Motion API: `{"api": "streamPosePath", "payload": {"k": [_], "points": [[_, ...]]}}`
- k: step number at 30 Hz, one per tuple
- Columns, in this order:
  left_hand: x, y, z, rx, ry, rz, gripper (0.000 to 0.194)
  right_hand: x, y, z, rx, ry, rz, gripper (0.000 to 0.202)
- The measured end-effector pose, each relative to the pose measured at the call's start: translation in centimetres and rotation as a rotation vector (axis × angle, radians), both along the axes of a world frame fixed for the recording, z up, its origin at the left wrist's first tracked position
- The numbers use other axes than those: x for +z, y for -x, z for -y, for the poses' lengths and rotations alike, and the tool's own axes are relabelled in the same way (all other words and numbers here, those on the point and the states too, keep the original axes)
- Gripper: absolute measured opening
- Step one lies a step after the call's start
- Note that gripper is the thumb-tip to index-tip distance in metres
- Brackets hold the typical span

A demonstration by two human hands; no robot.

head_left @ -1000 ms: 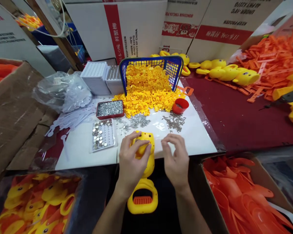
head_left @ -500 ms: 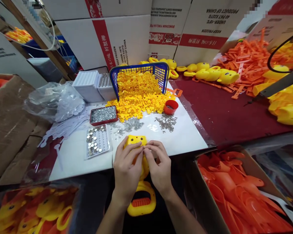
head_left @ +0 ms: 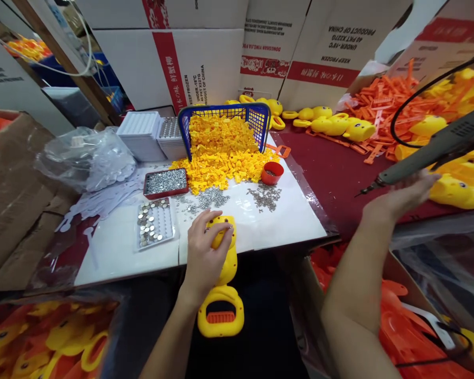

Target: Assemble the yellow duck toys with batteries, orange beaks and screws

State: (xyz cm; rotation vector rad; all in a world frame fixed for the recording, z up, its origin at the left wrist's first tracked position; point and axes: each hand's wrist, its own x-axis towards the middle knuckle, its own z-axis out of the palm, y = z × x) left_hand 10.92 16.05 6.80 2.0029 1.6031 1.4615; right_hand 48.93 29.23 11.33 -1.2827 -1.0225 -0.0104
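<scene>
My left hand (head_left: 206, 253) is closed around the upper part of a yellow duck-shaped plastic toy (head_left: 229, 266), thumb and forefinger pressed at its edge. Whether a small screw sits under those fingertips I cannot make out. The toy's looped handle (head_left: 237, 322) has an orange ribbed grip (head_left: 220, 317) and hangs below the table edge. On the right, my right hand (head_left: 405, 196) holds a grey-green electric screwdriver (head_left: 426, 152) from below, its fingers partly hidden behind the tool. The screwdriver's bit points left and down over the dark red cloth.
Small yellow parts spill from a blue basket (head_left: 264, 126). Around them are a red screw tray (head_left: 147, 193), loose screws (head_left: 265, 197), a red cup (head_left: 272, 172) and a white tray (head_left: 164, 223) of metal discs. Boxes of orange pieces (head_left: 398, 316) and yellow toys (head_left: 67, 337) flank me.
My right hand has left the toy and moved right to the screwdriver, which has swung left and toward me. My left hand stays on the toy.
</scene>
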Motion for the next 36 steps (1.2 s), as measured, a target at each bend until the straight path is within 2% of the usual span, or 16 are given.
{"api": "streamPosePath", "payload": {"k": [3,7,11,14,17,21,26,36], "points": [[-0.4,-0.3,0.0,-0.044,0.061,0.075,0.010,0.8,0.3,0.1,0.174,-0.012,-0.251,0.051],[-0.6,-2.3,-0.1,-0.041,0.023,0.042,0.010,1.5,4.7,2.3,0.408,-0.066,-0.451,0.033],[-0.5,-5.0,0.1,-0.075,-0.017,-0.011,0.009,2.8,10.2,4.8,0.680,-0.122,-0.504,0.028],[-0.5,-6.1,0.3,-0.085,0.002,0.008,0.009,3.8,13.5,5.7,0.846,-0.044,-0.509,0.027],[-0.6,-6.3,0.4,-0.066,0.021,0.062,0.007,4.3,15.6,6.4,0.947,0.050,-0.484,0.029],[-0.7,-6.2,0.6,-0.049,0.019,0.125,0.008,4.5,17.5,7.8,1.034,0.044,-0.488,0.027],[-0.8,-6.3,0.6,-0.042,0.011,0.105,0.007,4.4,19.4,9.1,1.114,-0.011,-0.532,0.021],[-0.7,-6.3,0.4,-0.038,0.013,0.084,0.005,4.0,19.6,9.0,1.037,0.025,-0.464,0.026]]}}
